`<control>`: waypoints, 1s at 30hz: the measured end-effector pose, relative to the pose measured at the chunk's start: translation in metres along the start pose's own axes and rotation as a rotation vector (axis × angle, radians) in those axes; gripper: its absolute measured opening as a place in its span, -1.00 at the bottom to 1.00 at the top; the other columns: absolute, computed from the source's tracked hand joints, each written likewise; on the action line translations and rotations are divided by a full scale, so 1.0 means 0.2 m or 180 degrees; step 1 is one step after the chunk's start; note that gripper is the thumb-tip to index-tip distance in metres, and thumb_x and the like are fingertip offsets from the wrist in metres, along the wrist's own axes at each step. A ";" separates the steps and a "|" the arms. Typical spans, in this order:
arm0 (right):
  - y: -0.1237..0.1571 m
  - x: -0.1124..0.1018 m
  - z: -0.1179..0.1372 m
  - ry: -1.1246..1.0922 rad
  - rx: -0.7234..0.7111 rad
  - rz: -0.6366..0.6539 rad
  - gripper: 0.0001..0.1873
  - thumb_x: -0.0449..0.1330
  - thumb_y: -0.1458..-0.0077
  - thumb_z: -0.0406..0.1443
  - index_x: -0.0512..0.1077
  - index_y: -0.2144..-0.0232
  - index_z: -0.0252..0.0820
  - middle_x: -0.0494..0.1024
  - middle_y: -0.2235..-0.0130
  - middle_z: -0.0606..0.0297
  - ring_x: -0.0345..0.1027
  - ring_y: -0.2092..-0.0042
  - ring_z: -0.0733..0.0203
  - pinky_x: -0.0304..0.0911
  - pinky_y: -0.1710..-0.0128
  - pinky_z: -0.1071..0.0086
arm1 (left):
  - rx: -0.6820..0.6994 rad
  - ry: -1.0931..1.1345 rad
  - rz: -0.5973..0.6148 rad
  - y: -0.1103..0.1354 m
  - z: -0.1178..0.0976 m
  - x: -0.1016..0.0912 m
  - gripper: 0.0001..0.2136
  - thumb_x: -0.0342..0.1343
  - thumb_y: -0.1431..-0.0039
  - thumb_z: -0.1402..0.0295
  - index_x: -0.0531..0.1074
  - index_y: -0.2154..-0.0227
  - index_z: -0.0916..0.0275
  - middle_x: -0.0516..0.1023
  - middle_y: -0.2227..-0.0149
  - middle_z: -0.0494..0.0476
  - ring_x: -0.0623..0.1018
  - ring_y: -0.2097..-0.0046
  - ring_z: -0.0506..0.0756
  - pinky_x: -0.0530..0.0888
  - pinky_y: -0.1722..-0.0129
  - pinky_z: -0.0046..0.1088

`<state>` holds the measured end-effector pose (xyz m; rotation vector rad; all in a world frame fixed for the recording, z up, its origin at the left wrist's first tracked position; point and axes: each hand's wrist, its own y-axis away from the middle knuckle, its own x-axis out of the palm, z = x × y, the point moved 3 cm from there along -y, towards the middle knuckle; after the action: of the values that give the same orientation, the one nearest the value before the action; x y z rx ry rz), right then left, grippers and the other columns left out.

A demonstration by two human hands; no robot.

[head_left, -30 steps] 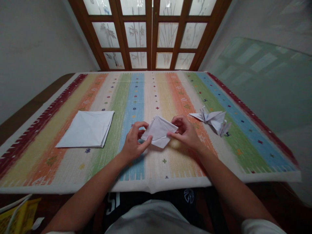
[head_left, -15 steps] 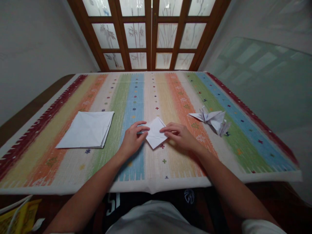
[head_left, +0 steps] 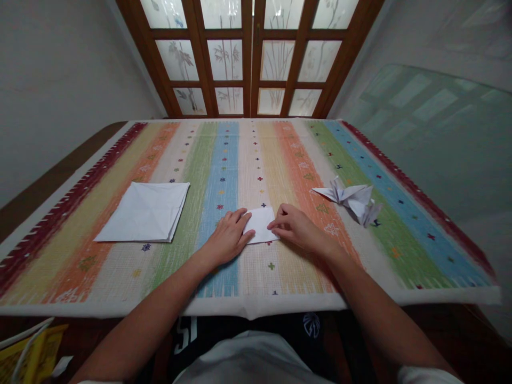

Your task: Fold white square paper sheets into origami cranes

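A small folded white paper (head_left: 262,224) lies flat on the striped tablecloth (head_left: 280,154) in front of me. My left hand (head_left: 229,240) lies flat with its fingers stretched over the paper's left edge, pressing it down. My right hand (head_left: 296,229) rests at the paper's right edge, fingertips pinched together on that corner. Both forearms reach in from the bottom of the view.
A stack of white square sheets (head_left: 146,210) lies to the left. Folded white paper cranes (head_left: 354,198) sit to the right. Wooden glass-panelled doors (head_left: 248,53) stand behind the table. A glass pane (head_left: 440,138) leans at right. A yellow bag (head_left: 28,354) lies at bottom left.
The paper was held up between both hands, then laid on the cloth and folded smaller. Both hands have come down and now press it flat.
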<state>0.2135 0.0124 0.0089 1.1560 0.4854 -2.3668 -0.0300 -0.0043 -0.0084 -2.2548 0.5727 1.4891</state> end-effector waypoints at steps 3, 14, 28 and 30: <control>0.00 0.03 0.02 -0.0039 -0.0403 0.0045 -0.62 0.30 -0.37 -0.35 0.68 -0.16 0.00 0.58 -0.27 0.05 0.42 -0.34 -0.09 0.34 -0.39 -0.05 | 0.0007 -0.0305 0.0133 0.00 -0.01 0.01 -0.49 0.04 -0.57 0.22 0.31 -0.47 0.23 0.37 -0.48 0.42 0.43 -0.37 0.39 0.43 -0.35 0.11; 0.06 0.09 0.01 -0.0132 -0.0338 0.0869 -0.04 0.53 -0.22 -0.11 0.27 -0.55 0.06 0.07 -0.64 0.08 -0.11 -0.65 -0.15 -0.05 -0.60 -0.12 | -0.0083 -0.0701 -0.0295 -0.01 -0.01 -0.03 -0.56 0.19 -0.49 0.37 0.40 -0.36 0.16 0.39 -0.42 0.41 0.45 -0.32 0.38 0.48 -0.27 0.01; 0.01 0.02 0.06 -0.0140 -0.0213 0.0312 -0.88 0.41 -0.32 -0.32 0.73 0.12 -0.04 0.70 0.04 0.15 0.58 -0.01 0.01 0.44 -0.09 0.14 | 0.0486 0.0655 0.0199 0.00 -0.06 -0.12 -0.82 0.18 -0.39 0.25 0.54 0.04 0.15 0.62 -0.04 0.25 0.62 0.00 0.24 0.59 -0.08 -0.13; 0.01 0.01 0.07 -0.0188 -0.0240 0.0296 -0.88 0.34 -0.39 -0.29 0.73 0.15 -0.04 0.71 0.06 0.15 0.58 0.02 0.04 0.43 -0.06 0.17 | 0.0528 0.0651 0.0314 0.01 -0.07 -0.14 -0.76 0.30 -0.32 0.14 0.53 0.09 0.15 0.62 -0.04 0.25 0.62 -0.03 0.27 0.59 -0.07 -0.12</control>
<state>0.2049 0.0033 0.0144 1.0493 0.4857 -2.2761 -0.0305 -0.0095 0.0217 -2.2906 0.8472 1.2117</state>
